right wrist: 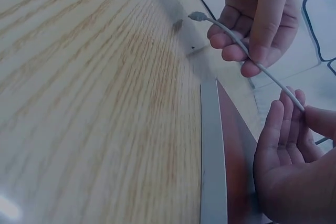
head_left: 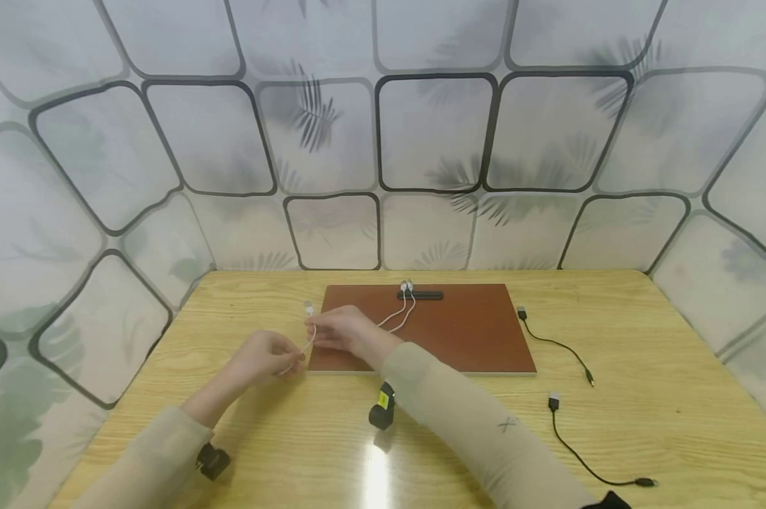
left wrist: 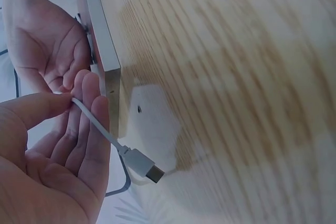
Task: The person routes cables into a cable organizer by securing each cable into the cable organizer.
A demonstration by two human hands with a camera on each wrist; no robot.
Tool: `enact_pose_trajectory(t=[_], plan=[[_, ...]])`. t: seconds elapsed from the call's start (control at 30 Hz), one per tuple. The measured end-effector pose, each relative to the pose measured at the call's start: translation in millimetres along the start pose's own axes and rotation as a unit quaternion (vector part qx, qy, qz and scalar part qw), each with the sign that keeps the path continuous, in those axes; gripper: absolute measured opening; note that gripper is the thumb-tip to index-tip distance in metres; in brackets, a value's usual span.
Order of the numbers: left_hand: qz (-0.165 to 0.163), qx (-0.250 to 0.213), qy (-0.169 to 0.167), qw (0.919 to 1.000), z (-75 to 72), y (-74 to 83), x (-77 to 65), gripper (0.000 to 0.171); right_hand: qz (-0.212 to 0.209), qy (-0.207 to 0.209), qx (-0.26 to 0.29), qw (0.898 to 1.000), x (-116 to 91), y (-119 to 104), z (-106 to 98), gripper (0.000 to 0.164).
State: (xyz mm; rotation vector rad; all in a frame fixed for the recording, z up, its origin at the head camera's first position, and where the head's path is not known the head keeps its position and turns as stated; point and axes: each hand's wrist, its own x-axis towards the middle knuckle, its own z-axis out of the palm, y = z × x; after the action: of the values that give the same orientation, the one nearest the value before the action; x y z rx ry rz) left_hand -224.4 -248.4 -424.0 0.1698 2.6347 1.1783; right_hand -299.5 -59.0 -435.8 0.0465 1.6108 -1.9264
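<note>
Between my two hands runs a short white USB cable, held over the left end of a brown board. My left hand pinches it between thumb and fingers near its small plug, which sticks out past the fingertips. Farther along, the thumb and fingers of my right hand pinch the same cable near its flat USB plug, which points away from me. In the right wrist view both hands hold the cable with a short stretch between them.
A black strip lies at the board's far edge, with two white cables at its left end trailing toward my right hand. Two black cables, one farther and one nearer, lie right of the board on the wooden table.
</note>
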Motion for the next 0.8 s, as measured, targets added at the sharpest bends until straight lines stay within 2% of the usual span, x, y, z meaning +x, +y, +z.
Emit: enact_pose_trajectory(t=[0.13,0.4,0.63,0.8], plan=[[0.006,-0.009,-0.012,0.9999,1.0,2.9,-0.4,0.017,0.010,0.004,-0.003,1.000,1,-1,-5,0.022],[0.007,-0.071,-0.045,0.9964,3.0,5.7,2.7,0.022,0.015,0.024,0.000,1.000,0,-5,-14,0.021],[0.001,-0.078,-0.063,0.9949,5.8,4.5,5.9,0.024,0.011,0.021,-0.012,1.000,-6,-8,-22,0.023],[-0.006,-0.093,-0.070,0.9932,6.6,9.2,6.6,0.024,0.000,0.017,-0.030,0.999,-9,-12,-28,0.024]])
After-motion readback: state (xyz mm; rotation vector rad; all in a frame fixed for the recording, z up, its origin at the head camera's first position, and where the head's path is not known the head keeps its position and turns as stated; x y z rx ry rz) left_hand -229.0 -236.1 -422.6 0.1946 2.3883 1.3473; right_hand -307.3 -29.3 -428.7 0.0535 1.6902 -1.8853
